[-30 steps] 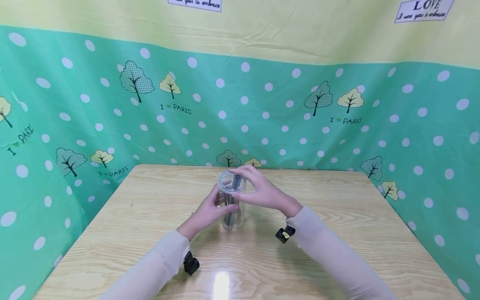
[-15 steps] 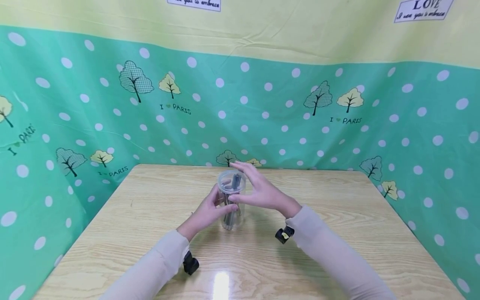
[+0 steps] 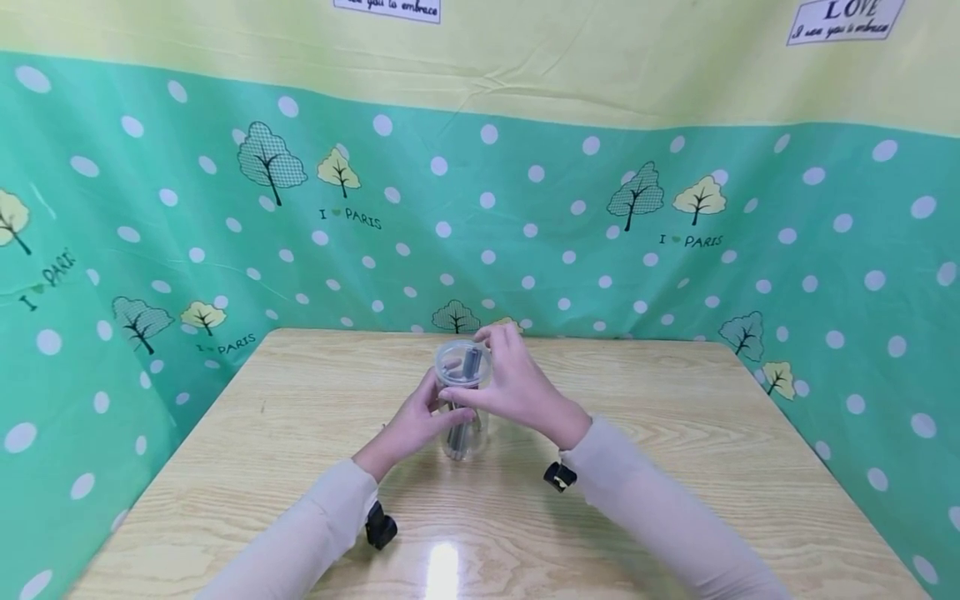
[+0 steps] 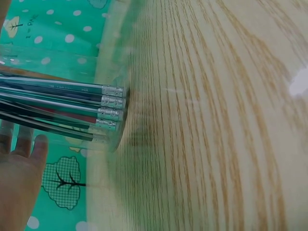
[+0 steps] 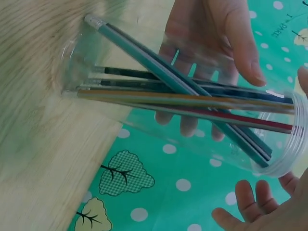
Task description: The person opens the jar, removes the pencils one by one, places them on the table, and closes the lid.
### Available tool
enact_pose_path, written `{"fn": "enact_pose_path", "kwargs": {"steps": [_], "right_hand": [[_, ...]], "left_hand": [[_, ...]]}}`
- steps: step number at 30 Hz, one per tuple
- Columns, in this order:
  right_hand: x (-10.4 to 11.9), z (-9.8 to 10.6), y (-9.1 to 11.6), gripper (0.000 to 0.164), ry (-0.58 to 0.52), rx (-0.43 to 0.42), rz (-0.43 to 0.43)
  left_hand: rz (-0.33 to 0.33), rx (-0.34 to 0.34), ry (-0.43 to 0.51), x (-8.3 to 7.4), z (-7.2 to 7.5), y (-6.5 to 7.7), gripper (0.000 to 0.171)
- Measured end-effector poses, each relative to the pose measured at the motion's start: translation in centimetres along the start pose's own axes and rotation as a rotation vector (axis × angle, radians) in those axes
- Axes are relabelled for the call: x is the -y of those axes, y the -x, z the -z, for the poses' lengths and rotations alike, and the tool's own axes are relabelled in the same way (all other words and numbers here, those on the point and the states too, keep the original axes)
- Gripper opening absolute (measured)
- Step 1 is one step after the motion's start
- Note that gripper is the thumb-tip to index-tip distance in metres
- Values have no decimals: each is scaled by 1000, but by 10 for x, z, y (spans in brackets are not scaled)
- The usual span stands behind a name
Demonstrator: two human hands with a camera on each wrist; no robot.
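A clear, round plastic jar (image 3: 476,440) stands upright on the table, a see-through lid (image 3: 442,367) on its top. My left hand (image 3: 414,427) grips the jar's side, thumb in front and fingers behind it. Over the top, my right hand (image 3: 517,387) holds the lid's rim between thumb and bent fingers. Several pencils stand inside the jar, eraser ends down; the right wrist view shows a teal pencil (image 5: 149,61) slanting across a yellow one (image 5: 139,96) and a red one (image 5: 245,121). Metal eraser bands (image 4: 111,113) show near the jar's base in the left wrist view.
The light wood table (image 3: 315,533) ends at the back against a green dotted curtain (image 3: 525,208) with printed trees. Black wrist cameras sit at the left cuff (image 3: 380,527) and right cuff (image 3: 560,476). A bright reflection lies near the front.
The right hand has turned on the lid: its thumb has moved left along the front rim, and its fingers have lifted, then bent in at the back right. The left hand keeps its place.
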State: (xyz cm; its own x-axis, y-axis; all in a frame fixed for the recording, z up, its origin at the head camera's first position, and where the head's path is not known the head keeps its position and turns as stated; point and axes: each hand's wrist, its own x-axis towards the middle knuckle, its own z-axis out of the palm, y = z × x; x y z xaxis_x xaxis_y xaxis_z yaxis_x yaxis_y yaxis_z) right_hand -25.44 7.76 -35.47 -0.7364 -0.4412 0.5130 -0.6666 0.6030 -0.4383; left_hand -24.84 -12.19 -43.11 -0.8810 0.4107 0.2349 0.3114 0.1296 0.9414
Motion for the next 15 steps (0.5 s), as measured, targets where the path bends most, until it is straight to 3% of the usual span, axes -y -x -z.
{"fn": "enact_pose_path", "kwargs": {"steps": [7, 15], "right_hand": [[0, -7, 1, 68, 4, -38, 41], [2, -7, 3, 62, -28, -43, 17]], "left_hand": [[-15, 9, -4, -1, 1, 0, 84], [-13, 20, 3, 2, 1, 0, 84]]}}
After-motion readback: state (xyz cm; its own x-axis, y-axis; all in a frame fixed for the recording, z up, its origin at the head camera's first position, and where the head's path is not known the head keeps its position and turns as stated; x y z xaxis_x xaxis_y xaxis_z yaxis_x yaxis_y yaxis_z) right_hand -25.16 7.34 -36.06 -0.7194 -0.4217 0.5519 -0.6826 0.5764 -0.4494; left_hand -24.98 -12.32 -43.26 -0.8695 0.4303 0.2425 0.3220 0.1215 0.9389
